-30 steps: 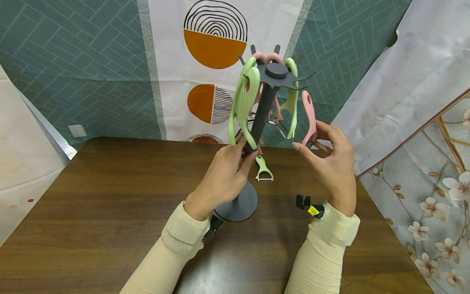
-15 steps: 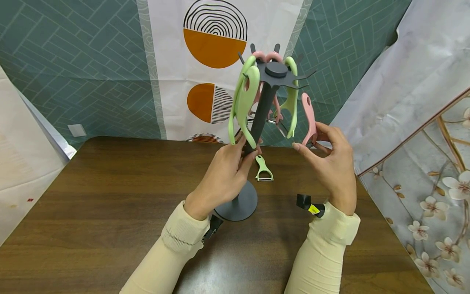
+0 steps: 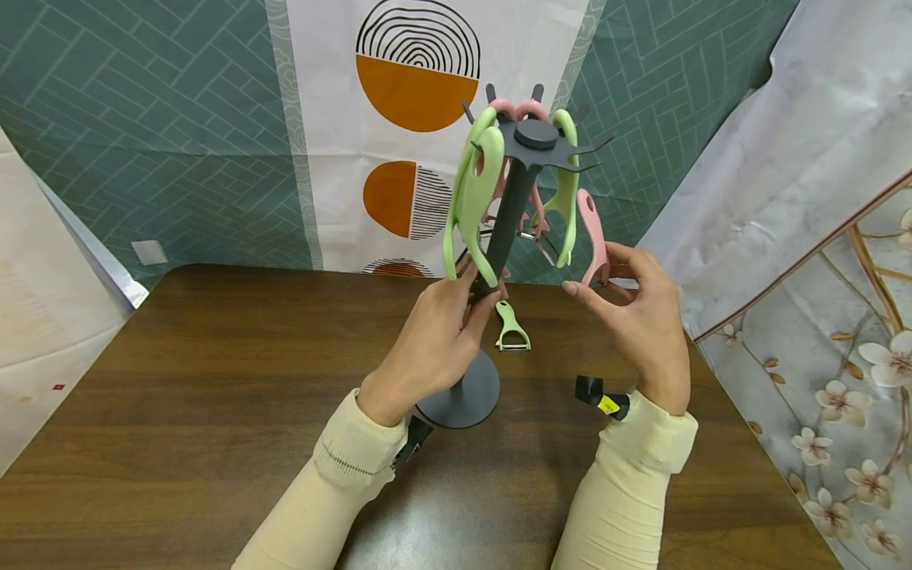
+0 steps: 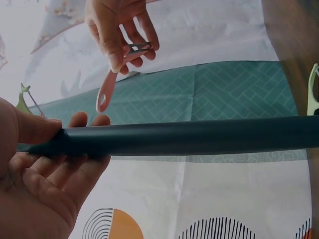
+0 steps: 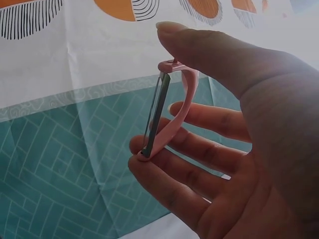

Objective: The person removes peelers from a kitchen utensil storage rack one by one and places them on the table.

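Note:
My left hand (image 3: 431,344) grips the dark pole (image 3: 509,229) of an upright rack, fingers wrapped round it in the left wrist view. Right of the rack, my right hand (image 3: 648,317) pinches a pink peeler (image 3: 594,233) by its blade end. Its holed handle points up, apart from the hooks. The metal blade (image 5: 157,112) shows plainly in the right wrist view. Green peelers (image 3: 481,194) hang on the rack's left side, and another green peeler (image 3: 567,190) hangs on its right. Pink peelers (image 3: 533,112) hang at the back, partly hidden. Two right-hand hooks (image 3: 594,149) carry nothing.
A green peeler (image 3: 511,328) lies on the brown wooden table (image 3: 235,396) behind the rack's round base (image 3: 463,404). Patterned cloth (image 3: 207,142) covers the wall behind. A floral curtain (image 3: 841,412) borders the table's right side.
My right hand has shifted slightly left with the pink peeler, whose handle top is a little lower and closer to the rack. My left hand stays on the pole.

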### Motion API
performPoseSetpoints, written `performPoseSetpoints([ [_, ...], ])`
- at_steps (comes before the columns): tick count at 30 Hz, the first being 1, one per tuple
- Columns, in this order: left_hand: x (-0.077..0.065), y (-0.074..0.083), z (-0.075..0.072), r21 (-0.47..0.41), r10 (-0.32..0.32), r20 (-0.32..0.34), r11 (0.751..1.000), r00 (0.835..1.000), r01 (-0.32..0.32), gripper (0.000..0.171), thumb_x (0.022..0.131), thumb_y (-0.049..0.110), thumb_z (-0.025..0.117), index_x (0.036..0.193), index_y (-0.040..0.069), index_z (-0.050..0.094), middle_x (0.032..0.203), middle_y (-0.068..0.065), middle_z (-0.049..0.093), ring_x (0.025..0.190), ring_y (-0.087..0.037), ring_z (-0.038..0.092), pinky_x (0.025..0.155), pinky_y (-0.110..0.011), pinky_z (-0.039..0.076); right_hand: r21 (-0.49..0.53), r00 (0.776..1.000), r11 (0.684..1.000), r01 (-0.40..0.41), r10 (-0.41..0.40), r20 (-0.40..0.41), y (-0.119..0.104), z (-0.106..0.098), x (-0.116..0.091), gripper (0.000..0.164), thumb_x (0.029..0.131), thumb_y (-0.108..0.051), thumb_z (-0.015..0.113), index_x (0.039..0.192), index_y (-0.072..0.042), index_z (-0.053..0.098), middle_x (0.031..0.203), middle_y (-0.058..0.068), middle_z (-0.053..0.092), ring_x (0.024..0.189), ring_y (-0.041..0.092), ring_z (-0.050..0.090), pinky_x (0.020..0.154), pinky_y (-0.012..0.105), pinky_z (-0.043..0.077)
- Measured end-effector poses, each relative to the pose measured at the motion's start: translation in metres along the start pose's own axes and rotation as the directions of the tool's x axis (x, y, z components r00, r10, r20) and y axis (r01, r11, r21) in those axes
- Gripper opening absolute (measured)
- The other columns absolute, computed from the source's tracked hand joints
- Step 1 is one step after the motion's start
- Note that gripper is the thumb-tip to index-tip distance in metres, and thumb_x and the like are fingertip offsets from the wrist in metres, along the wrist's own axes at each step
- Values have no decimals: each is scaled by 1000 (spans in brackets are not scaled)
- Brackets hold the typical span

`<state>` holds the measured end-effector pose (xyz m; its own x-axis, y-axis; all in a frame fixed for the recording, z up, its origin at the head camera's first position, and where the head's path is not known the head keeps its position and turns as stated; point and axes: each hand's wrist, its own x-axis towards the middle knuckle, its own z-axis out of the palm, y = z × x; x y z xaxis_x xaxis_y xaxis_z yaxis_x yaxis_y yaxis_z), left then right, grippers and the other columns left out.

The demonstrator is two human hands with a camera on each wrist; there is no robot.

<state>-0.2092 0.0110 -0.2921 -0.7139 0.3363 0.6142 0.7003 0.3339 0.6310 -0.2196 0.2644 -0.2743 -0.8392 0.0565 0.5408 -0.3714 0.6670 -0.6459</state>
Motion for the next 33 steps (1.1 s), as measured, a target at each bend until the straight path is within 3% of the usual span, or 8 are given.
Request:
performPoseSetpoints([
  [11,0,0,0,5,-3,3,1000,1000,3,27,106,12,52,133,8,53,104,0,69,71,-13,54,68,-30,46,-17,994,998,-60,61,88,2,2,2,61,83,-25,87,135,-9,62,114,4,61,103,15,63,86,10,51],
  [19,0,0,-1,0,-15,9,1000,1000,15,27,107,12,52,133,7,54,105,-1,69,70,-15,53,66,-29,45,-62,979,991,-116,124,161,4,2,2,63,84,-36,85,136,-12,59,113,9,64,102,18,62,84,13,49],
  [28,0,1,-1,-9,-30,16,999,999,30,27,107,13,51,133,6,54,108,-2,70,84,-12,61,73,-31,50,-110,964,985,-134,155,214,5,0,1,68,85,-44,83,139,-12,56,117,13,66,105,25,68,80,15,47],
  [33,0,1,-1,-7,-36,16,999,999,36,25,107,13,51,131,7,54,107,-2,70,84,-12,61,74,-31,50,-115,960,983,-143,166,226,6,1,1,69,85,-46,82,138,-12,56,119,12,66,103,24,69,80,16,48],
])
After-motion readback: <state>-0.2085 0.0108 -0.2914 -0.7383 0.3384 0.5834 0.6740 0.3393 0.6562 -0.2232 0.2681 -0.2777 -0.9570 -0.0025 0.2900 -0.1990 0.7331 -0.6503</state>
